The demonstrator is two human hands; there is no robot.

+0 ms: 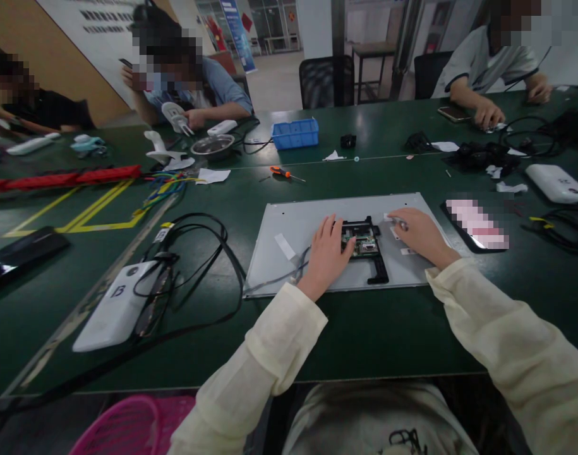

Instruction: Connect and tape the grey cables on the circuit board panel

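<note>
Left hand point(327, 253): mine, splayed flat, bracing circuit board point(361, 241).
Right hand point(419, 234): fingertips narrowed at white tab point(389, 217); hold unclear.
Care: I'd press lightly.

Blue bin point(295, 133); orange screwdriver point(282, 172)

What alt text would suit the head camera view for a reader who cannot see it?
A person's left hand touches a small circuit board in a black frame on a grey panel, the right hand resting on the panel beside it. The panel lies on a dark green table, with other people seated across it.
</note>
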